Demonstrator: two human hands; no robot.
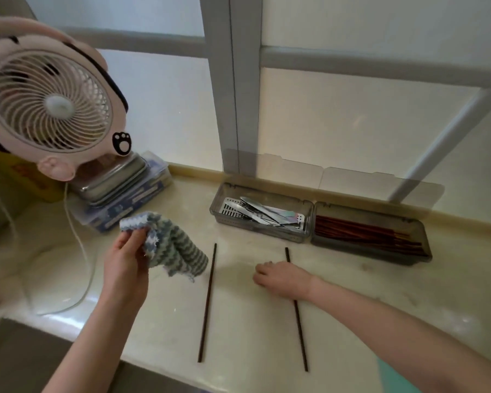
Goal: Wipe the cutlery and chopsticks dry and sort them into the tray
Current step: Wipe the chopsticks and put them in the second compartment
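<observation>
Right hand [281, 279] lies on the right chopstick [298, 327], fingers bent over its far third; can't tell if it's pinched. The stick is thin, dark and rigid, long axis near-to-far toward the tray [260, 233], where 1 bin holds steel cutlery [262, 212] and the other red sticks [363, 232]. Left hand [125, 265] pinches the ribbed striped cloth [176, 248], beside the left chopstick [208, 304].

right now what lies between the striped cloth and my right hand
One dark chopstick lies on the counter between the striped cloth and the right hand, as the head view shows.
</observation>
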